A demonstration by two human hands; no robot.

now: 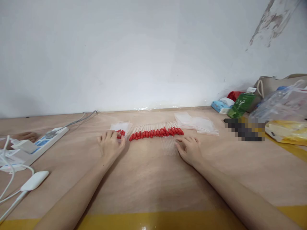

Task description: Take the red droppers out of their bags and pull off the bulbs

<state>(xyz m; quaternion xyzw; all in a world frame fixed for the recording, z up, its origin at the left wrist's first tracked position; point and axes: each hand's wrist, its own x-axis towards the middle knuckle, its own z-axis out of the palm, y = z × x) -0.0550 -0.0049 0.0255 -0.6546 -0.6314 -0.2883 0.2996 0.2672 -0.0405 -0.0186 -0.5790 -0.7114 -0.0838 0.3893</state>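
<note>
Clear sticks (169, 147) just left of the person's nearer right hand (190, 149); long axes pointing away; right grip loosely spread; left hand (109, 143) curled at red tips (123, 132), pinch: can't tell

Your pale sticks (153, 131) lay side by side in a long row, their red tips facing you; more red tips (122, 132) showed against a small clear bag (124, 125), and transparent strips (168, 147) (faintly outlined) lay flat nearby.

Left hand (110, 142) partly hides red tips (122, 132), perhaps touching; forearms (82, 188) cut off.
</note>
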